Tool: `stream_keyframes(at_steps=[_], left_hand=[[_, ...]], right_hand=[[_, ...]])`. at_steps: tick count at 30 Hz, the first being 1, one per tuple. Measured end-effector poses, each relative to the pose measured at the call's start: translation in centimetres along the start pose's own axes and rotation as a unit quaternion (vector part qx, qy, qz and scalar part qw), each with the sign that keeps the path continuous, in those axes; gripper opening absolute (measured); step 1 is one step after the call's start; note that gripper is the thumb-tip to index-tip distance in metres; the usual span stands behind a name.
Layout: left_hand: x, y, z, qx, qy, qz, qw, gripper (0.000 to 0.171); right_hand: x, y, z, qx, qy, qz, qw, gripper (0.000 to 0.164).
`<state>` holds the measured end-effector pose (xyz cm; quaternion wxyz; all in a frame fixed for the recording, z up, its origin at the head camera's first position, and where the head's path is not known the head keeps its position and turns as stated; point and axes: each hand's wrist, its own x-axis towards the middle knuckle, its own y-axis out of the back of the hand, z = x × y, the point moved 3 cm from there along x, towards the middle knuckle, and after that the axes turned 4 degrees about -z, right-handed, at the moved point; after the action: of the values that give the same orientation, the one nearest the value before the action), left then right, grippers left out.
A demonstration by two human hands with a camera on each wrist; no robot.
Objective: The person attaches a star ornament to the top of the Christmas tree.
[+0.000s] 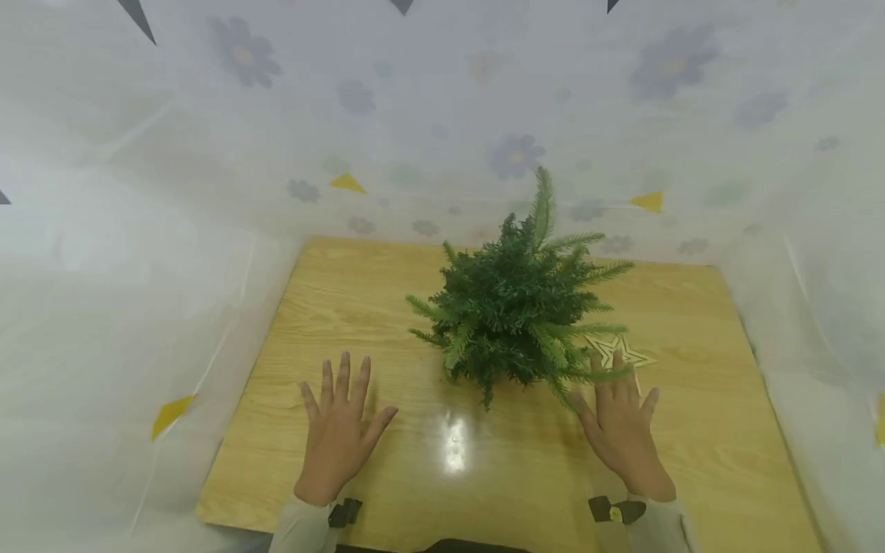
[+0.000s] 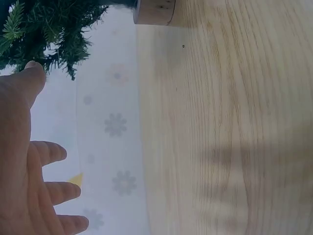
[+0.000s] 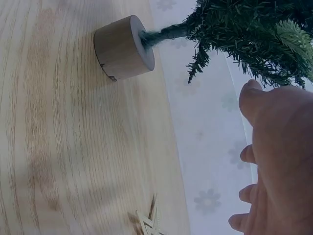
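A small artificial Christmas tree (image 1: 515, 307) with dark and lighter green branches stands upright on the table. Its round wooden base (image 3: 120, 49) and green trunk show in the right wrist view. My left hand (image 1: 337, 430) is held to the left of the tree, fingers spread and straight, holding nothing. On the tree's right side is my right hand (image 1: 618, 430), also with spread fingers and nothing held. Lighter branch tips hang close to its fingers; whether they touch, I cannot tell. Beyond its fingertips lies a pale star ornament (image 1: 618, 352), partly covered by a branch and the fingers.
The wooden table (image 1: 311, 307) has a light grain and reflects a bright spot near its front. Whitish sheeting with a flower print (image 1: 515, 156) rises behind it, and plain sheeting flanks both sides. Yellow triangles (image 1: 348, 183) show on the sheeting.
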<state>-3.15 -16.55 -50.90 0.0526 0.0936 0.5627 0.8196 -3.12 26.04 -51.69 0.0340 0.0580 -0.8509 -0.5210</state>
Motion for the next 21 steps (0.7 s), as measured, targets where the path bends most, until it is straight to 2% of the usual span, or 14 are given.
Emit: stream_keyframes(at_steps=[11, 21], left_hand=[[0.3, -0.7, 0.7, -0.011, -0.021, 0.01, 0.9997, 0.088], [0.6, -1.6, 2.0, -0.04, -0.038, -0.017, 0.9983, 0.088]], right_hand=[[0.0, 0.6, 0.4, -0.001, -0.008, 0.013, 1.0, 0.078], [-0.1, 1.2, 0.4, 0.003, 0.001, 0.042, 0.999, 0.079]])
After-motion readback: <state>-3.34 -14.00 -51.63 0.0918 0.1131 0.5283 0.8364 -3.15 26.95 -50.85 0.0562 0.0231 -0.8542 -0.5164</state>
